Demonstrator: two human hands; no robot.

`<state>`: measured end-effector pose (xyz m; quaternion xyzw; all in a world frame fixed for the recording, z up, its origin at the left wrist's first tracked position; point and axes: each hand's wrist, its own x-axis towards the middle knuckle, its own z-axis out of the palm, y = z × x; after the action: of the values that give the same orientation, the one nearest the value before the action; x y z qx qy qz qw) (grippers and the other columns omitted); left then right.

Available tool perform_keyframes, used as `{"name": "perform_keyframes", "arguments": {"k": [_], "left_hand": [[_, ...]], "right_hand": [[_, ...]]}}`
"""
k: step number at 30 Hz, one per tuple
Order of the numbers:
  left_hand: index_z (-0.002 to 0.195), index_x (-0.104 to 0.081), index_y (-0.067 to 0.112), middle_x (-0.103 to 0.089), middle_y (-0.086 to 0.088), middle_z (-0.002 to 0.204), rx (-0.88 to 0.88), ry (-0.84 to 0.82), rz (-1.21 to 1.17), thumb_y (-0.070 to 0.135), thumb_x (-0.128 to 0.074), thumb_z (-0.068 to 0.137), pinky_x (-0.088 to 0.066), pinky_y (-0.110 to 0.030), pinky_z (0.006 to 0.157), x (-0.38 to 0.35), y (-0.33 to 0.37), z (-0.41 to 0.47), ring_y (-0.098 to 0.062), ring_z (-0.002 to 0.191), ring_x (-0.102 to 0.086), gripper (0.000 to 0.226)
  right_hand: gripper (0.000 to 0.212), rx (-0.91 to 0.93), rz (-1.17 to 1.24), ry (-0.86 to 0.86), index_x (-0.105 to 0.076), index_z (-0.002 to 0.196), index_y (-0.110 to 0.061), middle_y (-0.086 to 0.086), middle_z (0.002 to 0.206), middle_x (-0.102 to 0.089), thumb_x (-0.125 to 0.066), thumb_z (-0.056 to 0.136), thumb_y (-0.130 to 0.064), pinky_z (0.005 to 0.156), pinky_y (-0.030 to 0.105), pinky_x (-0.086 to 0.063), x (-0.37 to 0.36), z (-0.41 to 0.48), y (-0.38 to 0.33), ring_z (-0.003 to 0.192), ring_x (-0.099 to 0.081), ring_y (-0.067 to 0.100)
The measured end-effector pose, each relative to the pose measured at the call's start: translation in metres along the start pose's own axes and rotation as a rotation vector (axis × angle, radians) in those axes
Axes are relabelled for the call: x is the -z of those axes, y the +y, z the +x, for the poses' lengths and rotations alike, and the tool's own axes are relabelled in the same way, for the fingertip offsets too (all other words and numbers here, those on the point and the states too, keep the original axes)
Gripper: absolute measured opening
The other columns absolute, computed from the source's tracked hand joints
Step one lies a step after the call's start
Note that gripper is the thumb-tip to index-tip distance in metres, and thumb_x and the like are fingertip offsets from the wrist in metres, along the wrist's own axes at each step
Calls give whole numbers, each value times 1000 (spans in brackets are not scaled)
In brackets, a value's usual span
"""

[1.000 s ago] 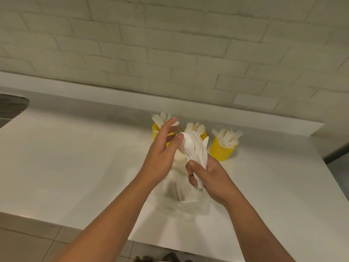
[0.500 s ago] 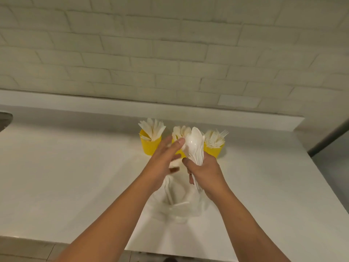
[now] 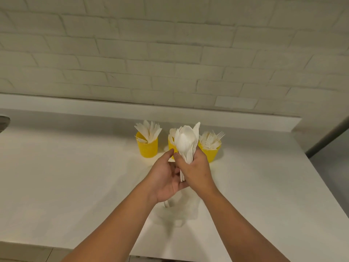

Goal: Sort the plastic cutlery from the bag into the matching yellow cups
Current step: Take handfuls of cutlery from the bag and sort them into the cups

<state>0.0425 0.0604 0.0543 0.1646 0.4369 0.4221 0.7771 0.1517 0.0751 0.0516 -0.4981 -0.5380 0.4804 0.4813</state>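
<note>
My right hand (image 3: 196,170) grips a bundle of white plastic spoons (image 3: 186,141), bowls up, just in front of the middle yellow cup (image 3: 171,146). My left hand (image 3: 166,178) cups under the bundle's handle ends, palm up, fingers touching them. Three yellow cups stand in a row near the wall: the left cup (image 3: 147,146) holds knives, the middle cup holds spoons and is mostly hidden by the bundle, the right cup (image 3: 210,151) holds forks. The clear plastic bag (image 3: 179,210) lies on the counter under my wrists.
The white counter (image 3: 66,176) runs to a raised ledge along the brick wall. Its right edge drops off near a grey floor. A dark rounded object (image 3: 3,121) shows at the far left edge.
My left hand dropped from the spoon bowls to beneath the handle ends. The right hand lifted the bundle closer to the middle cup.
</note>
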Motion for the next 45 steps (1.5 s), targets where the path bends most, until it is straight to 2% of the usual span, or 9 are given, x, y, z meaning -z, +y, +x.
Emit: {"name": "perform_keyframes", "arguments": {"k": [2,4,9,15,21,28,35,41,45], "left_hand": [[130,-69,13,-73,-6,89,-34,35,89,66,-38,100,-48,-42,98,0,0,0,-20,80,-70,69],[131,-69,24,-69,-4,95,-162,47,202,76,-42,92,-44,-42,93,6,0,3,-18,83,-59,70],[124,-70,23,-74,-16,115,-362,40,422,38,-71,93,-52,-44,82,-2,2,7,-24,96,-69,34],[116,-75,4,-77,-20,113,-358,198,204,25,-73,94,-57,-35,85,-9,-5,24,-27,101,-76,31],[113,-68,6,-78,-17,112,-330,123,-14,20,-66,98,-60,-42,84,-11,1,29,-27,102,-75,21],[107,-65,6,-73,-21,123,-270,3,-168,17,-62,101,-61,-46,85,-8,8,35,-33,101,-74,12],[117,-69,7,-73,-18,125,-275,-14,-124,13,-67,95,-62,-39,82,-6,15,39,-25,103,-75,23],[137,-60,-3,-70,-18,131,-292,12,-153,5,-52,99,-59,-38,97,3,20,56,-27,120,-70,39],[131,-64,-3,-73,-19,125,-321,58,-130,6,-53,101,-63,-36,82,3,26,62,-28,107,-74,33]], "right_hand": [[21,-7,5,-3,-64,113,-26,-9,80,-73,-70,94,-17,63,19,-53,2,0,0,70,-71,6],[20,6,-28,-8,-63,114,-23,-2,79,-72,-69,96,-21,60,24,-54,5,3,0,62,-69,12],[26,-45,-193,-126,-61,108,-17,-1,81,-72,-64,87,-4,49,24,-51,6,7,6,64,-70,14],[29,-47,-442,-194,-58,108,-24,-7,85,-67,-62,86,-5,54,11,-49,7,5,7,72,-65,2],[14,-153,-239,-368,-70,95,-20,-6,76,-67,-62,83,-20,68,31,-50,25,4,4,71,-63,9],[11,-146,-112,-70,-75,97,-20,-10,81,-74,-65,97,-19,68,22,-53,23,13,14,78,-71,7],[16,-322,213,-4,-76,96,-10,9,99,-79,-60,100,-10,93,44,-59,6,25,22,98,-76,26],[25,-211,84,61,-76,99,-16,-1,98,-78,-52,105,-13,94,48,-58,-7,36,32,96,-74,19],[24,-139,18,104,-75,97,-21,0,89,-77,-53,104,-13,85,46,-60,-9,43,36,86,-73,20]]}}
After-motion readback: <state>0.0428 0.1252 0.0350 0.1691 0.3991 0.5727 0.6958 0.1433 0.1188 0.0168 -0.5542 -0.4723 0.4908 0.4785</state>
